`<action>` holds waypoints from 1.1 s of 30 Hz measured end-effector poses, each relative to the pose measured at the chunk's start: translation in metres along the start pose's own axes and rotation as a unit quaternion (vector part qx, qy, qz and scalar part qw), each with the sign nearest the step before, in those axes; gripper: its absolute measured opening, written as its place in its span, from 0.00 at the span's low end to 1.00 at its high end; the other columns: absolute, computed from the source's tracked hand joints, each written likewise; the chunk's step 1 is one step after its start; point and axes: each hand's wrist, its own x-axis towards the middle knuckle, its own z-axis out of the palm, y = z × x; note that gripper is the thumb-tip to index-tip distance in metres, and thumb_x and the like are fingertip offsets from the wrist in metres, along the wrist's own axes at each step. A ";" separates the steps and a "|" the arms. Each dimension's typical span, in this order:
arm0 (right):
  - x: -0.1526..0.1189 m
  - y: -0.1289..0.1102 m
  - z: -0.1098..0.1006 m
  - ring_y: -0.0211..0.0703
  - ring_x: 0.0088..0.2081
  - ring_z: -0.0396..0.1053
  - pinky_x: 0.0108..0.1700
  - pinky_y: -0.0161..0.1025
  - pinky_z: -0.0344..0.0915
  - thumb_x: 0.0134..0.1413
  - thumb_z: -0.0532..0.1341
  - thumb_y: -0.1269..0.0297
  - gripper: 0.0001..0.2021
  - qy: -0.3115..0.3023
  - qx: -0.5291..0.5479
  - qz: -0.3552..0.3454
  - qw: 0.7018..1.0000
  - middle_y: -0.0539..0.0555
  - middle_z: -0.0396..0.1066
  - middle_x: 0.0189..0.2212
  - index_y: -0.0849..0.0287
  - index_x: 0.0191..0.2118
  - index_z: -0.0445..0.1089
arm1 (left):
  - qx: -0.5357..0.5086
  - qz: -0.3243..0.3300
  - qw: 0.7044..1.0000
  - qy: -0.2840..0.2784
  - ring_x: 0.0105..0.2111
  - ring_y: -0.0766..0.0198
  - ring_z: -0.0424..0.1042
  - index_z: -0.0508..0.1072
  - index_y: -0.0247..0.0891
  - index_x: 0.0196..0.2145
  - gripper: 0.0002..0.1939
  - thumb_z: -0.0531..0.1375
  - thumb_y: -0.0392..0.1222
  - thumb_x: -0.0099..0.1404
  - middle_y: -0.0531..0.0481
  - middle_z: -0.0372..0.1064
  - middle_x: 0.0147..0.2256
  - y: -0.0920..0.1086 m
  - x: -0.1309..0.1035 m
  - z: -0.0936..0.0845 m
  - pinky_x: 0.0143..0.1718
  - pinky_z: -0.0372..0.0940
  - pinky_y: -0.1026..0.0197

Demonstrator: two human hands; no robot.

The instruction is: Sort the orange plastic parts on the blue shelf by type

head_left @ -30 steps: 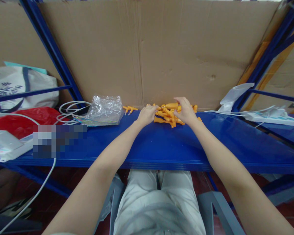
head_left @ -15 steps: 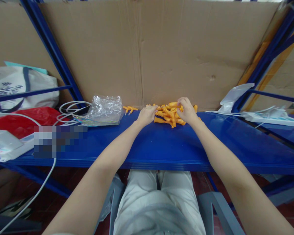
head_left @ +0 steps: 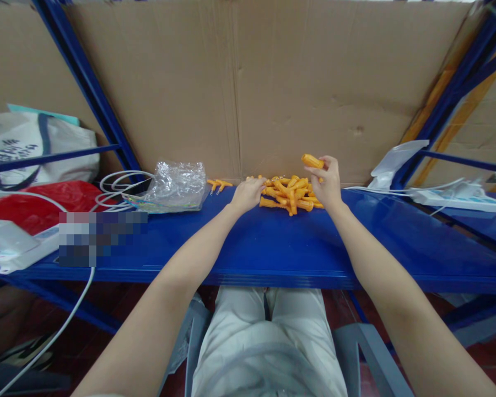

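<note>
Orange plastic keychains [head_left: 291,196] with T-shaped or branching bodies and small metal chains lie in a loose pile at the back of the blue shelf. One more orange keychain [head_left: 313,161] is raised above the pile's right side, pinched between the thumb and fingers of my right hand [head_left: 327,179]. At the pile's left edge, my left hand [head_left: 248,194] stays low with its fingers curled against the pieces; whatever is in them is hidden. Left of that hand lie a few separate orange keychains [head_left: 220,183] with thin chains.
A clear plastic bag [head_left: 176,187] and coiled white cable [head_left: 116,184] lie to the left, near a red bag [head_left: 49,204] and a canvas bag [head_left: 66,146]. Cardboard [head_left: 273,82] walls the back. A white power strip [head_left: 458,199] sits right, beside a blue post [head_left: 442,94].
My right hand has risen from the pile and lifted an orange keychain out, moving slightly right. The left hand has hardly moved.
</note>
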 end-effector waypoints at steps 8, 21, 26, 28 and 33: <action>-0.009 0.042 -0.013 0.58 0.56 0.67 0.62 0.60 0.61 0.62 0.53 0.60 0.21 0.059 -0.063 0.179 0.980 0.64 0.61 0.50 0.58 0.55 0.74 | 0.003 0.004 1.000 0.008 0.47 0.54 0.76 0.75 0.36 0.53 0.16 0.55 0.35 0.71 0.39 0.78 0.48 -0.003 0.000 0.004 0.50 0.70 0.53; -0.037 0.054 -0.044 0.62 0.66 0.59 0.65 0.62 0.55 0.66 0.49 0.63 0.27 -0.134 -0.165 0.499 0.840 0.71 0.58 0.66 0.61 0.68 0.64 | -0.002 0.000 1.000 0.010 0.48 0.54 0.76 0.74 0.36 0.54 0.16 0.55 0.35 0.71 0.39 0.78 0.48 -0.003 0.000 0.004 0.50 0.70 0.53; -0.036 0.054 -0.042 0.65 0.69 0.53 0.64 0.67 0.55 0.69 0.46 0.61 0.26 -0.207 -0.169 0.530 0.805 0.66 0.60 0.67 0.57 0.66 0.66 | -0.007 0.006 1.000 0.014 0.47 0.53 0.75 0.74 0.36 0.53 0.16 0.54 0.36 0.71 0.39 0.78 0.47 -0.004 0.000 0.004 0.49 0.70 0.53; -0.035 0.057 -0.040 0.65 0.68 0.56 0.63 0.66 0.56 0.68 0.47 0.59 0.25 -0.208 -0.176 0.540 0.796 0.68 0.64 0.64 0.59 0.62 0.70 | -0.006 0.011 1.000 0.019 0.46 0.54 0.75 0.74 0.36 0.52 0.16 0.54 0.36 0.71 0.39 0.78 0.46 -0.005 0.000 0.005 0.48 0.70 0.53; -0.038 0.072 -0.036 0.65 0.64 0.62 0.63 0.67 0.57 0.67 0.46 0.59 0.24 -0.149 -0.180 0.542 0.807 0.68 0.72 0.57 0.60 0.52 0.77 | -0.011 0.016 1.000 0.024 0.46 0.55 0.75 0.75 0.37 0.52 0.16 0.54 0.37 0.71 0.41 0.79 0.46 -0.008 0.000 0.007 0.48 0.70 0.53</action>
